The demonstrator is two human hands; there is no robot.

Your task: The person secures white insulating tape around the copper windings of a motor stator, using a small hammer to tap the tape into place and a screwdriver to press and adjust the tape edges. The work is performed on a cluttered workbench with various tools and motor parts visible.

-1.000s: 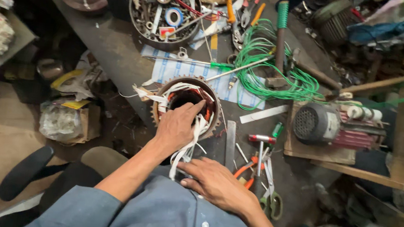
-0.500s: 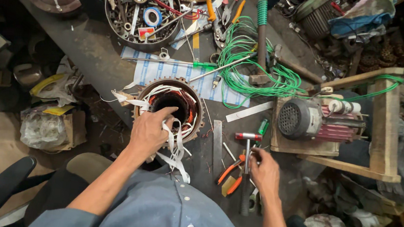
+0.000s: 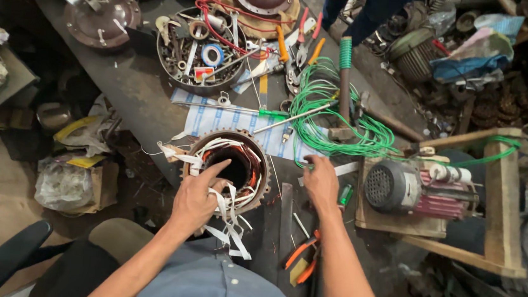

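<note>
- The stator (image 3: 231, 165) sits on the near edge of the dark bench (image 3: 129, 86), round, toothed at the rim, with copper windings and white paper strips (image 3: 227, 218) spilling out toward the person.
- The left hand (image 3: 196, 197) rests on the stator's near rim, index finger stretched into the bore, the other fingers loosely curled; it seems to grip nothing, though the strips under the palm are partly hidden.
- The right hand (image 3: 320, 182) lies just right of the stator, fingers loosely bent, fingertips touching the striped cloth (image 3: 215, 120) near a flat steel strip (image 3: 343, 170); nothing is held.
- Orange pliers (image 3: 301, 258) lie near the right forearm.
- A green wire coil (image 3: 336, 120) lies beyond the right hand, with a hammer (image 3: 344, 88) across it.
- A round tray (image 3: 200, 57) of tools and tape stands farther back.
- A small grey motor (image 3: 416, 188) sits in a wooden frame (image 3: 501, 201) to the right.
</note>
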